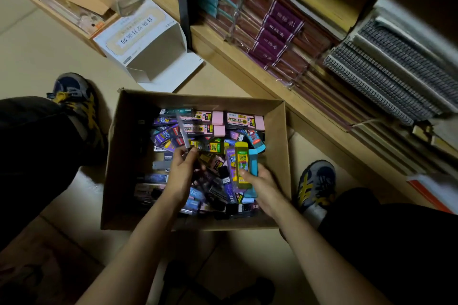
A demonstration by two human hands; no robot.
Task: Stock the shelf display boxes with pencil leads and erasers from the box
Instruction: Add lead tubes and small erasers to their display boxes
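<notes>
A stack of packs (244,168) is grasped lengthwise in the right hand (262,187), a clear case (183,131) is pinched by the left hand (182,171), and the white display box (148,49) lies up-left, nearer the left hand.

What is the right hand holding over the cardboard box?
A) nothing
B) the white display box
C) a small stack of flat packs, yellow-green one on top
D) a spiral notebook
C: the right hand grips the stacked packs, yellow-green uppermost, above the cardboard box.

Tan floor (29,39): cardboard box (116,156), white display box (153,57), shoes.
</notes>
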